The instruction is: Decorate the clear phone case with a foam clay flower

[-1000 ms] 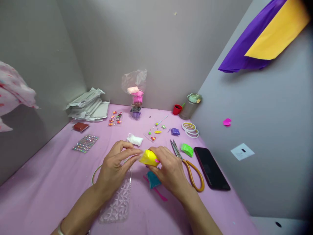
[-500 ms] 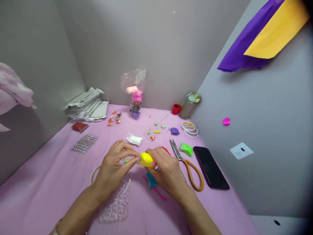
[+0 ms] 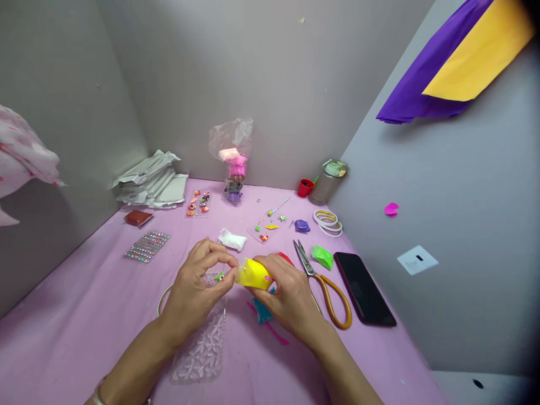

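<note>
My right hand [image 3: 289, 289] grips a yellow clay packet [image 3: 256, 274] above the pink cloth. The thumb and index finger of my left hand [image 3: 198, 284] pinch the clear wrapper end [image 3: 239, 274] at the packet's left side. Under my left hand lies a clear textured plastic sheet [image 3: 200, 349], with a small green piece [image 3: 219, 277] near its top. A blue packet [image 3: 262, 310] and a pink strip [image 3: 276, 336] are below my right hand. Part of a red item [image 3: 286, 258] shows behind my right hand.
Scissors [image 3: 324, 284], a green packet [image 3: 323, 257] and a black phone [image 3: 365, 288] lie to the right. A white packet [image 3: 232, 240] and sticker sheets [image 3: 265, 229] are ahead. Rolls of tape [image 3: 328, 223], a bottle [image 3: 328, 183], a red cup [image 3: 305, 188] and silvery packets [image 3: 152, 183] stand farther back.
My left fingers have moved slightly left, and more of the clear wrapper end shows between them and the yellow packet. The yellow packet is tilted a little more.
</note>
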`<state>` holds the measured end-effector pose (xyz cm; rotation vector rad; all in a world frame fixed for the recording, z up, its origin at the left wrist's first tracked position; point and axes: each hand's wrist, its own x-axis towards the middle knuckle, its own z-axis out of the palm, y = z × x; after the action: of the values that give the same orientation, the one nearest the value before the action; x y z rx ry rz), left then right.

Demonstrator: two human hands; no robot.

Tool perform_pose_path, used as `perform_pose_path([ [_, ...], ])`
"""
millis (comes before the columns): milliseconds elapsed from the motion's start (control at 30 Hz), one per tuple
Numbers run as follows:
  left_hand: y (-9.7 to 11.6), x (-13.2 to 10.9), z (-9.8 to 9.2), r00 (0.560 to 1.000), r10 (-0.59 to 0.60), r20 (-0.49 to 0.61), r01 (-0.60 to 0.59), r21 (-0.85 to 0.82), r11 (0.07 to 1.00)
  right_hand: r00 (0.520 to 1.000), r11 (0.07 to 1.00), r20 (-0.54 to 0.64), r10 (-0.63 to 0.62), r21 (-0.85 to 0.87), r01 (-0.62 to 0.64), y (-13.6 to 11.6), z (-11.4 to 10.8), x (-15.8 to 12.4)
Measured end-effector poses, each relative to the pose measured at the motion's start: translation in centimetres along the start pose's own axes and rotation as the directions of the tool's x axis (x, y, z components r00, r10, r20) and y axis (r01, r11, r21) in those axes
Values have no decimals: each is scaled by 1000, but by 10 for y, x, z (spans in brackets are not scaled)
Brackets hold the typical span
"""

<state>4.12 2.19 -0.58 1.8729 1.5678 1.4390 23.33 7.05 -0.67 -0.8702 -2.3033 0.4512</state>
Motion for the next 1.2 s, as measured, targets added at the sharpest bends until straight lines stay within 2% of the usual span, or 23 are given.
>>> perform_pose_path([
  [300, -5, 1, -8, 995, -54, 89, 63, -103, 993, 999, 998, 3, 49, 37, -50, -1, -2, -1],
  [667, -4, 0, 0, 1000, -9, 16, 11, -106, 994, 998, 997, 30, 61, 36, -62, -2, -1, 0],
  [967, -7, -1, -5, 996, -14, 91, 25, -115, 993, 995, 995, 38, 89, 49, -91, -3, -2, 1],
  [1200, -8, 1, -3, 1000, 7, 30, -5, -82, 997, 995, 996, 58, 82, 32, -84, -4, -2, 1],
])
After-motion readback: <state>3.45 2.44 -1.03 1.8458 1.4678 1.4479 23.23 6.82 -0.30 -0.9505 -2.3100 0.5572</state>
